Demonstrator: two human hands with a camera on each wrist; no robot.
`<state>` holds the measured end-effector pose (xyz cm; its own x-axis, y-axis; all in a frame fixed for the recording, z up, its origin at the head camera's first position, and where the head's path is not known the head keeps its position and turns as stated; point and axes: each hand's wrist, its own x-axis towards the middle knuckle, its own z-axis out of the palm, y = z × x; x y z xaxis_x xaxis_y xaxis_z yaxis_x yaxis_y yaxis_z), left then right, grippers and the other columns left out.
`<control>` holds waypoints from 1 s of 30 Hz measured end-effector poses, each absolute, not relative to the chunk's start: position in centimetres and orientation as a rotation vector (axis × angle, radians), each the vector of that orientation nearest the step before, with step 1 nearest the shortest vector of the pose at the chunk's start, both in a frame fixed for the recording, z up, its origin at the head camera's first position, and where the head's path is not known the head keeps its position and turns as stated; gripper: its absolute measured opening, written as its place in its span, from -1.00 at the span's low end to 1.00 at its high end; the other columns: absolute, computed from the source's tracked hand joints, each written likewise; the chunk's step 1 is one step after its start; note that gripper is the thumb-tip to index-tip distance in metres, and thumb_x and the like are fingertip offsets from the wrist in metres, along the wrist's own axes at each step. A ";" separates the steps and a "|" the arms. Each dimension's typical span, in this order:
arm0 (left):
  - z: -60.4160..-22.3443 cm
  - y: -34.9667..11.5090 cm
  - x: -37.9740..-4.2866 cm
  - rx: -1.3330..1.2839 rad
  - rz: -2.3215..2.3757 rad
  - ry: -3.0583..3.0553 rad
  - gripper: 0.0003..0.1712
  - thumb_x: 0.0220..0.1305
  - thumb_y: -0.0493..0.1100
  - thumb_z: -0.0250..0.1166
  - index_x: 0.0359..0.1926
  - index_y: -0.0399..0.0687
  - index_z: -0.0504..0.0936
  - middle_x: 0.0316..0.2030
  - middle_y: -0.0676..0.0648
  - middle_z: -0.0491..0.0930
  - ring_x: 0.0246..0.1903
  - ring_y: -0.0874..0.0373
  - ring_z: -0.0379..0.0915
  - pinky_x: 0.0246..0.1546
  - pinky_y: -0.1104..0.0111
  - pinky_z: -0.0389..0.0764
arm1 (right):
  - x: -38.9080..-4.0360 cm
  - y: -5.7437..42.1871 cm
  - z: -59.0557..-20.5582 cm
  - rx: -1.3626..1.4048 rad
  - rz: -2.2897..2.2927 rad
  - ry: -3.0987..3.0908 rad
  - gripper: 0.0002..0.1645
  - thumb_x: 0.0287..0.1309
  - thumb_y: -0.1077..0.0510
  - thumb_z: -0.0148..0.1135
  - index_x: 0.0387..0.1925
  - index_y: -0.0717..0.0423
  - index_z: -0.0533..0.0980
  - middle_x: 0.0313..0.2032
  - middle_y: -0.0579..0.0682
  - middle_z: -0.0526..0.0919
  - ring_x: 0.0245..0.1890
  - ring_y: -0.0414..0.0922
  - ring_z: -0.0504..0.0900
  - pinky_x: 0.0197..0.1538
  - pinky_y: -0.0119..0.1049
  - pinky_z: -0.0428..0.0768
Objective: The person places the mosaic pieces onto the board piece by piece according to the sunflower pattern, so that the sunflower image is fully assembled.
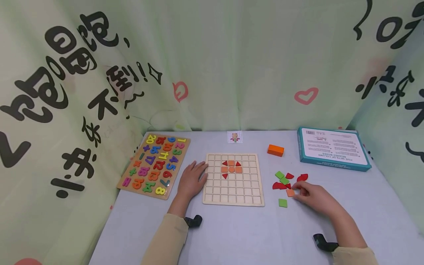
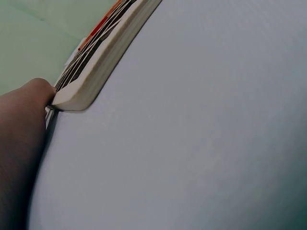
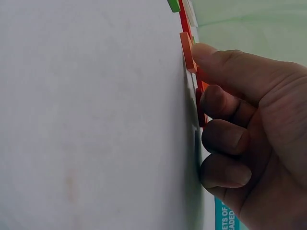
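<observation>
My left hand (image 1: 191,181) rests on the table at the left edge of a wooden grid board (image 1: 233,191), its fingertips and thumb against the frame. In the left wrist view the board's rounded corner (image 2: 76,98) shows beside that hand. Orange squares, an orange round piece (image 1: 232,169) and red triangles (image 1: 225,176) sit in the board's upper cells. At the right, my right hand (image 1: 313,198) pinches an orange square tile (image 1: 290,193) with thumb and index finger, the other fingers curled. Around it lie red pieces (image 1: 279,186) and green squares (image 1: 283,202).
A number puzzle board (image 1: 135,167) lies at the left. A small pattern card (image 1: 235,137) stands behind the grid board. Orange blocks (image 1: 275,150) and a teal-edged box (image 1: 334,149) are at the back right. Curtains enclose the table.
</observation>
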<state>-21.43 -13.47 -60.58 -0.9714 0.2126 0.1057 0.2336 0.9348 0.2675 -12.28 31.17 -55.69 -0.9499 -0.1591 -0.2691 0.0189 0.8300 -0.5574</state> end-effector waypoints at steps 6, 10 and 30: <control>-60.4 -13.6 -21.4 -0.350 -0.451 -3.023 -0.41 0.45 0.24 -0.01 0.43 0.34 0.33 0.45 0.18 0.28 0.54 0.07 -0.03 0.55 0.11 0.04 | -12.6 31.2 -56.2 -0.104 -0.802 2.705 -0.44 0.15 -0.07 0.38 0.12 0.07 0.51 -0.41 -0.07 0.49 -0.32 -0.13 0.46 -0.41 -0.40 0.48; -60.4 -13.5 -21.4 -0.346 -0.460 -3.024 -0.42 0.45 0.24 -0.02 0.43 0.34 0.34 0.45 0.18 0.28 0.54 0.07 -0.04 0.55 0.10 0.03 | -12.8 31.1 -56.4 -0.097 -0.790 2.712 -0.45 0.16 -0.07 0.38 0.12 0.07 0.52 -0.41 -0.08 0.49 -0.31 -0.13 0.46 -0.40 -0.39 0.49; -60.3 -13.5 -21.3 -0.360 -0.431 -3.001 -0.41 0.44 0.25 0.00 0.42 0.33 0.35 0.44 0.17 0.31 0.53 0.06 0.02 0.54 0.08 0.09 | -13.8 29.0 -54.7 -0.218 -0.791 2.751 -0.62 0.16 -0.06 0.38 -0.05 -0.02 0.53 -0.52 -0.11 0.45 -0.44 -0.17 0.45 -0.50 -0.44 0.41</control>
<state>-21.28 -13.54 -60.29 -0.9683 0.2188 0.1202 0.2438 0.9325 0.2663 -13.82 29.01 -54.68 -0.9522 -0.2169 -0.2152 -0.0694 0.8395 -0.5390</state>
